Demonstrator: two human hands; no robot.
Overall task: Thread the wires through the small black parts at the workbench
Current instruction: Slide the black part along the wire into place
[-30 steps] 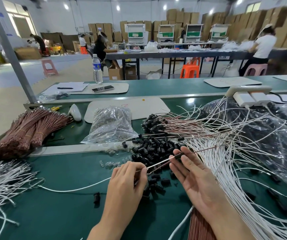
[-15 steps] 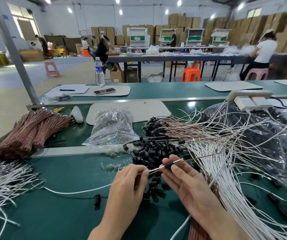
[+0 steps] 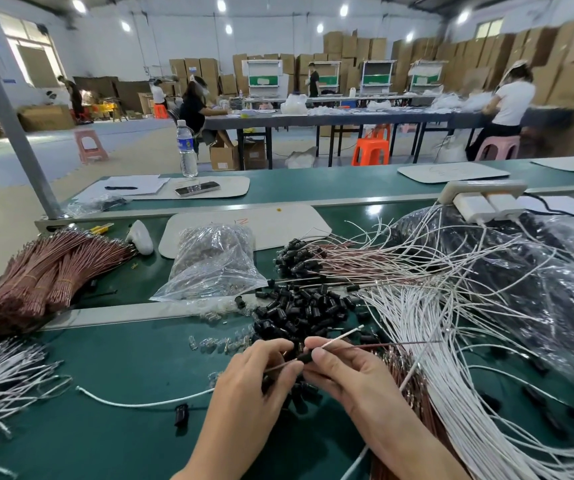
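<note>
Just beyond the grip and off to its left I see a clear plastic bag [image 3: 212,268] slumped on the bench. It is stuffed with tiny pieces I can't identify through the film. Far to the right of the grip sits a big dark plastic sack [image 3: 538,289], wrinkled and shiny. Its contents look black, and I can't make them out either. Directly behind the grip, a pile of black parts [image 3: 302,306] lies loose on the green mat [image 3: 105,375].

The left hand [image 3: 254,393] pinches thin wires between thumb and forefinger. The right hand [image 3: 358,382] pinches one small black part [image 3: 304,357] between thumb and forefinger, close against the left fingertips. I read the part as a short, dark sleeve. A white wire [image 3: 342,336] pokes out of its far side, angled up and to the right. A reddish wire [image 3: 393,344] runs out beside it, flatter, toward the sheaf of white wires [image 3: 434,358] right of the grip.
</note>
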